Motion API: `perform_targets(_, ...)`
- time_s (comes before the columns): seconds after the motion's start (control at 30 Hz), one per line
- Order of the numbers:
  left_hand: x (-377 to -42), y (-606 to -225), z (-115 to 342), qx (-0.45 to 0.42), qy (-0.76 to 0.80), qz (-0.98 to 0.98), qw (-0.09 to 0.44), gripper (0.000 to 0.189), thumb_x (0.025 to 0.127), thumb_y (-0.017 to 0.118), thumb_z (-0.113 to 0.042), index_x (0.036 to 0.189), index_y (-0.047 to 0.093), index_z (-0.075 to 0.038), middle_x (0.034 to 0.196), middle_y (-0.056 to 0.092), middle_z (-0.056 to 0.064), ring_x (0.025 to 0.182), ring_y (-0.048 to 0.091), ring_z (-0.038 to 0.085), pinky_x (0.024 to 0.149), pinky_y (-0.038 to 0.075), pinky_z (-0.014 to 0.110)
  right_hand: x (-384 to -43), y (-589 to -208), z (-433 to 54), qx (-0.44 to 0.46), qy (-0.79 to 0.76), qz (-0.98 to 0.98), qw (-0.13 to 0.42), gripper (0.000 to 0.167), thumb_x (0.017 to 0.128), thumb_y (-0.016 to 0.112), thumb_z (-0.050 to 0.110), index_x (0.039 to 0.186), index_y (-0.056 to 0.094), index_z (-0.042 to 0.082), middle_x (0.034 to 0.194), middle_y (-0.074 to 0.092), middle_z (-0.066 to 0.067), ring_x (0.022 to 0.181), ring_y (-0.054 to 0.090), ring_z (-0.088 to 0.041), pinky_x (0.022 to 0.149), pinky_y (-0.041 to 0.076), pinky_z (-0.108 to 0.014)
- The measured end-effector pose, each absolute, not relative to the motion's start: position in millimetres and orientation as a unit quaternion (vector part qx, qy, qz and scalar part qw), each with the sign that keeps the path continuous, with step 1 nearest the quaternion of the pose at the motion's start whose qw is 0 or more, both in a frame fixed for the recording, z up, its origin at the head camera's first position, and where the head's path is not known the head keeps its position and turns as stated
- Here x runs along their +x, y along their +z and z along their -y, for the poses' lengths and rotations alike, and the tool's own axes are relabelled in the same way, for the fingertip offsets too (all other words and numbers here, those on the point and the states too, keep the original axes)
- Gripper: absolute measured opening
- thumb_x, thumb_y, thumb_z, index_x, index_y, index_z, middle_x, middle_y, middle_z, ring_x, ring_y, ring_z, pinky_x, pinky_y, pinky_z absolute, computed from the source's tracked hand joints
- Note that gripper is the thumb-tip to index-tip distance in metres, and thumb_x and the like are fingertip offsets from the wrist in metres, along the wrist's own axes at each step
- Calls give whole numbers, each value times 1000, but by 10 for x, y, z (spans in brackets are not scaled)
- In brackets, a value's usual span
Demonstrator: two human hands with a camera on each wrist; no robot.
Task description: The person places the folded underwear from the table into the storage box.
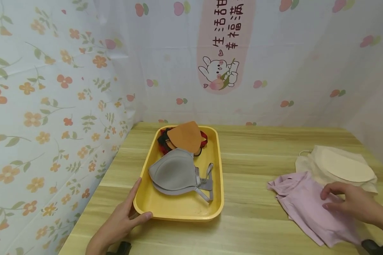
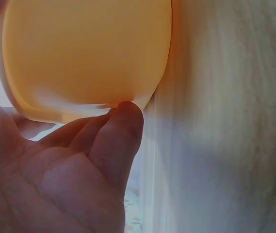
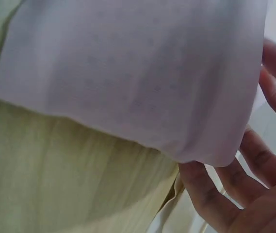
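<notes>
My left hand [image 1: 122, 216] touches the near left corner of a yellow plastic tray [image 1: 219, 177], the thumb at its front rim and the fingers along its left side. In the left wrist view, the fingertips press the tray's outer wall [image 2: 89, 53]. A folded grey bra [image 1: 173, 171] with straps and hooks lies inside, below an orange-brown cup-shaped piece [image 1: 186, 138] with black and red straps. On the right, my right hand [image 1: 354, 205] is over a lilac cloth garment [image 1: 306, 202]. In the right wrist view, its spread fingers touch the lilac fabric's edge.
A cream cloth item [image 1: 344, 164] with an oval panel and thin loop lies behind the lilac one. The wood-grain table [image 1: 252, 166] meets a printed curtain [image 1: 274, 63] at the back and a flowered one [image 1: 51, 124] on the left.
</notes>
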State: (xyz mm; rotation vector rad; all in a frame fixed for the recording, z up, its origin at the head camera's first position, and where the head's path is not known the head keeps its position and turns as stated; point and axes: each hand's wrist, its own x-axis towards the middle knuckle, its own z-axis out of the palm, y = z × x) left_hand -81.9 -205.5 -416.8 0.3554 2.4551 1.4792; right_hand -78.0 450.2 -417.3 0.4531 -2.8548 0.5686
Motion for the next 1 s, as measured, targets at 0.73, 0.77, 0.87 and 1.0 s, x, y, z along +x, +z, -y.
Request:
perform_targets(0.73,-822,-4160,2072,134,512,-837,136,97,98,67,-25,162,-5,-30,169,9,22,147,36,39,106,46,24,-748,-4266,-4437,178,273,944,58,30,68,88,5,76,65,23,78,62,17,76,43,6,65,25,-12)
perform_targets(0.77,-826,-4157,2071,135,513,-837,136,96,98,66,-25,162,-5,-31,169,9,22,147,36,39,107,46,25,-748,-4263,-4437,175,276,943,57,31,68,87,4,77,66,24,79,62,18,76,44,7,65,25,-11)
perform_targets(0.87,-836,-4152,2065,136,513,-836,137,96,98,66,-26,162,-5,-31,169,8,21,148,35,39,109,46,31,-744,-4241,-4440,153,280,946,53,32,68,87,3,80,68,26,84,63,23,82,45,11,69,26,-6)
perform_targets(1.0,-833,-4157,2062,135,511,-838,136,96,98,66,-26,162,-5,-30,169,8,21,148,36,40,109,46,33,-763,-4168,-4442,121,287,950,34,26,73,85,5,88,71,22,95,63,27,95,41,22,74,26,-1)
